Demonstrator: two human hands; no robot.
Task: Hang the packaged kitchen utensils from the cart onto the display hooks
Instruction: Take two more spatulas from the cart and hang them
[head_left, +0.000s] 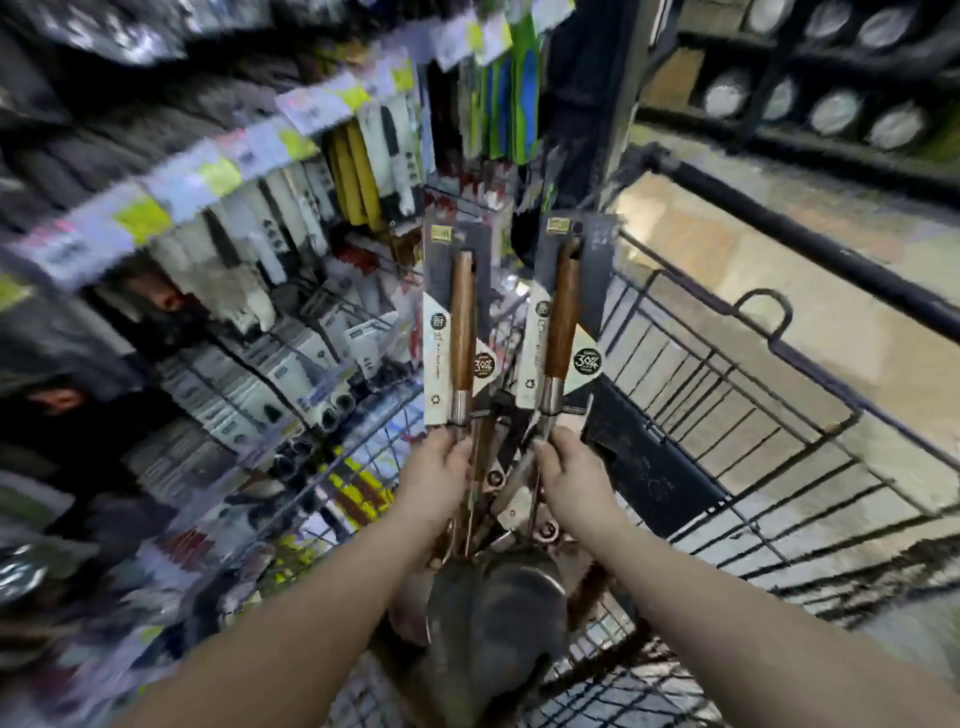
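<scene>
I hold two packaged utensils upright over the wire cart (727, 395). My left hand (441, 473) grips the metal shaft of the left utensil (460, 322), which has a wooden handle on a grey backing card. My right hand (571, 478) grips the shaft of the right utensil (563, 312), a matching wood-handled piece on its own card. Their metal heads (498, 618) hang below my wrists. More wood-handled utensils (504, 483) lie in the cart between my hands. The display hooks (291, 249) with hanging goods stand at the left, blurred.
Shelves of packaged kitchenware with price labels (218, 171) fill the left side. Green and blue packs (514, 93) hang at the top centre. A dark shelf with round metal items (831, 109) is at the upper right. The cart's black handle bar (810, 234) runs along the tiled floor.
</scene>
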